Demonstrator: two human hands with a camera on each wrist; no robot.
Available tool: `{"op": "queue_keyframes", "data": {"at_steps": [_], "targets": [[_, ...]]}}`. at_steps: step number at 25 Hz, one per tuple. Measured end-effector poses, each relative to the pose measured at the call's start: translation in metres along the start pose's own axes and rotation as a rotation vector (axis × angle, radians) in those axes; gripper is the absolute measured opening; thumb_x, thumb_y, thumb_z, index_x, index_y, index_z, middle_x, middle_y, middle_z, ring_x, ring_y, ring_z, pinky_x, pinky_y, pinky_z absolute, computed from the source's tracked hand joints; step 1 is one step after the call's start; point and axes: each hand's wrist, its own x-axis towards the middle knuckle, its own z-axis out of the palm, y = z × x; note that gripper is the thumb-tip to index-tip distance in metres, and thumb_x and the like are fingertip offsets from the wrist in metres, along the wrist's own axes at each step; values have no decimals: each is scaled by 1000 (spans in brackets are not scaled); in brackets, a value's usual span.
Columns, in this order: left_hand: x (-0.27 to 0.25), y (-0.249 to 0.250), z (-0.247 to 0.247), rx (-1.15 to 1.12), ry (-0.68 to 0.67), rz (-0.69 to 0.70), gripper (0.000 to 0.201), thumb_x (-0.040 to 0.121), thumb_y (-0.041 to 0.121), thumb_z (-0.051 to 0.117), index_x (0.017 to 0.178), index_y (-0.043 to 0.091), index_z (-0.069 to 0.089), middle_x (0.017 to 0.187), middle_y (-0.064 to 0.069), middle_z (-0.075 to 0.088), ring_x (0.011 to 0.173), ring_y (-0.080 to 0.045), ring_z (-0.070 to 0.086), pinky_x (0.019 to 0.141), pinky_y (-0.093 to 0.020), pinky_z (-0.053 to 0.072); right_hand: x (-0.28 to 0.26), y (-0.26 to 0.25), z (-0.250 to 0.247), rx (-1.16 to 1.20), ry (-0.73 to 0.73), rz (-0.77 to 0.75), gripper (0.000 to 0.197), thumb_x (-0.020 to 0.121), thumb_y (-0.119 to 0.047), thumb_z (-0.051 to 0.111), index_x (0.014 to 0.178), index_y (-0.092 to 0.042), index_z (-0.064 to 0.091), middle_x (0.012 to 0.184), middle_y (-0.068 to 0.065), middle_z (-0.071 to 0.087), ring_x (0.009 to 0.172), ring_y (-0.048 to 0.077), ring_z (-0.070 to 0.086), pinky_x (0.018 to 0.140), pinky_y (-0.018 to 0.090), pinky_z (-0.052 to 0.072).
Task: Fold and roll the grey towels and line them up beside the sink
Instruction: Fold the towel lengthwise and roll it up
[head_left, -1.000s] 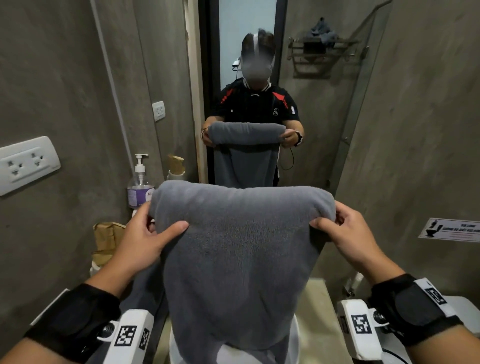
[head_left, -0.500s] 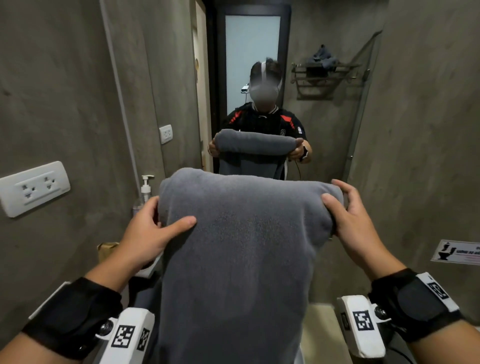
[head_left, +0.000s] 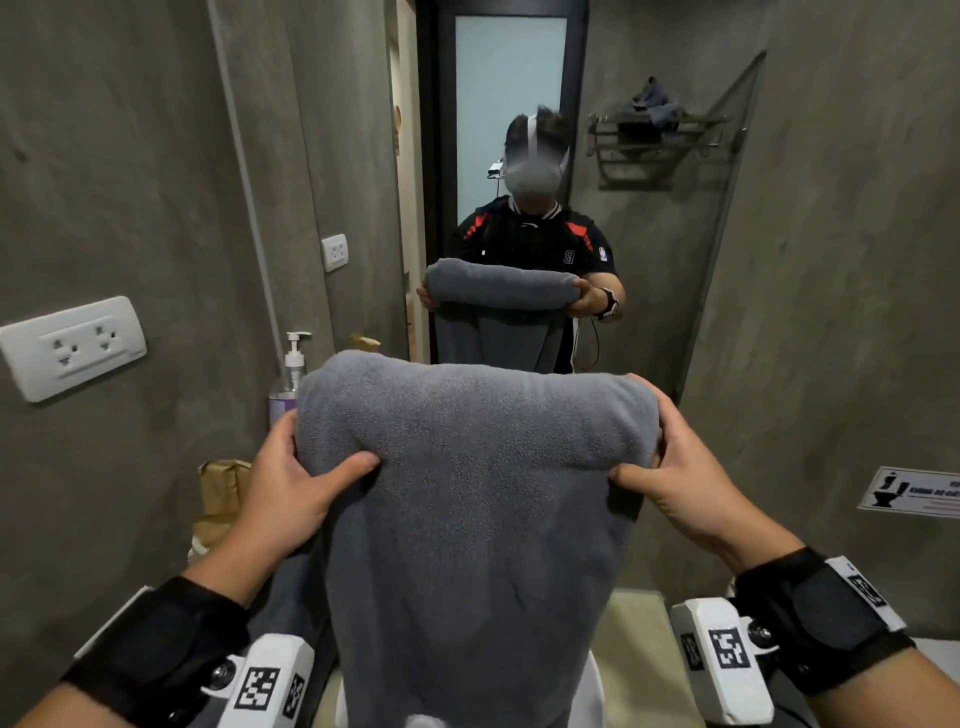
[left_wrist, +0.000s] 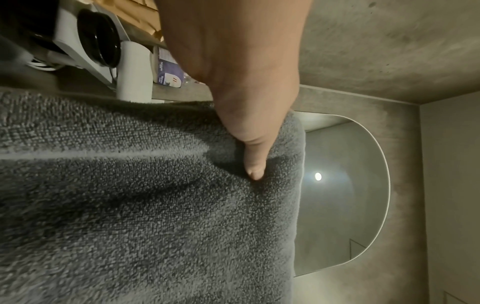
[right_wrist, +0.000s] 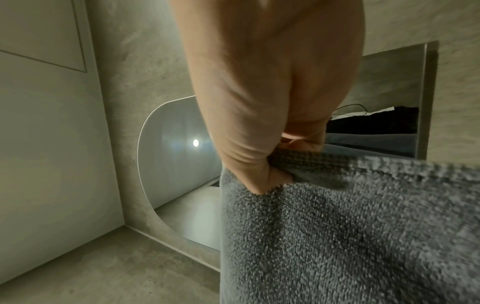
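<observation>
A grey towel (head_left: 467, 499) hangs in the air in front of me, its top end wound into a thick roll and the rest hanging down over the white sink (head_left: 592, 686). My left hand (head_left: 291, 483) grips the roll's left end, thumb pressed into the front of the cloth (left_wrist: 155, 205). My right hand (head_left: 675, 478) grips the right end, thumb on the front and fingers behind. In the right wrist view the thumb and fingers (right_wrist: 259, 174) pinch the towel (right_wrist: 350, 236) edge. The mirror (head_left: 509, 156) ahead shows the same hold.
A soap pump bottle (head_left: 288, 379) stands behind the towel at left, with brown paper bags (head_left: 221, 493) below it. A wall socket (head_left: 72, 345) is on the left wall. A toilet sign (head_left: 914, 491) hangs on the right wall. Concrete walls stand close on both sides.
The roll at the towel's top has grown thicker as both hands turned it. My thumbs have shifted to the front under the roll, and the view has tilted up slightly.
</observation>
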Motion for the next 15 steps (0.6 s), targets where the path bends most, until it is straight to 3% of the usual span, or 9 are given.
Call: {"op": "queue_keyframes", "data": {"at_steps": [5, 8, 10, 12, 14, 15], "targets": [[-3, -6, -2, -20, 3, 10, 66, 63, 27, 88, 122, 27, 57, 117, 5, 71, 105, -2, 68, 94, -34, 54, 4, -8, -5, 1, -4, 0, 83, 77, 28, 59, 140, -25, 49, 120, -10, 71, 112, 2, 66, 84, 14, 52], [4, -10, -8, 86, -101, 15, 90, 56, 32, 93, 135, 27, 50, 132, 0, 63, 121, -11, 61, 103, -37, 48, 4, -11, -8, -11, 69, 5, 72, 80, 25, 60, 133, -23, 56, 115, -13, 73, 106, -2, 67, 83, 12, 51], [8, -8, -13, 160, -130, 35, 92, 57, 37, 94, 135, 44, 46, 133, 14, 58, 123, -2, 56, 102, -33, 47, 4, -11, -9, -20, 110, 8, 61, 82, 19, 61, 123, -26, 62, 106, -10, 76, 99, -1, 68, 78, 14, 53], [11, -4, -14, 189, -134, 70, 85, 61, 35, 97, 122, 63, 44, 125, 36, 48, 121, -3, 55, 102, -33, 46, 4, -10, -10, -40, 158, 15, 48, 84, 11, 65, 111, -29, 67, 97, -10, 77, 91, 3, 69, 72, 18, 56], [11, -1, -16, 156, -154, 93, 81, 65, 34, 95, 121, 64, 44, 120, 41, 50, 121, -7, 58, 102, -28, 49, 4, -10, -10, -45, 201, 17, 37, 85, 2, 68, 102, -30, 71, 92, -6, 76, 87, 7, 68, 69, 23, 57], [12, 2, -17, 97, -167, 84, 77, 67, 34, 93, 122, 62, 46, 121, 37, 57, 118, -2, 60, 97, -21, 51, 3, -10, -9, -48, 217, 15, 31, 85, -3, 71, 99, -31, 72, 93, -2, 76, 88, 9, 68, 71, 25, 57]]}}
